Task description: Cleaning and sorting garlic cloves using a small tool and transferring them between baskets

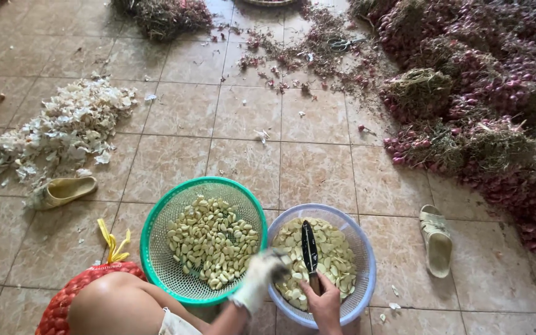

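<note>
My left hand (262,277), in a pale glove, reaches across the rims of two baskets, blurred; whether it holds a clove is unclear. My right hand (324,302) is bare and grips a dark-bladed knife (309,248) that points away over the lilac basket (361,245). That basket holds peeled garlic cloves (333,257). The green basket (156,232) on the left holds unpeeled-looking garlic cloves (212,242).
A red mesh sack (63,301) with a yellow tie lies by my bare knee (116,304). Garlic skins (69,127) are heaped at the left. Shallot bunches (485,93) pile up at the right. Two pale sandals (63,191) (437,239) lie on the tiled floor.
</note>
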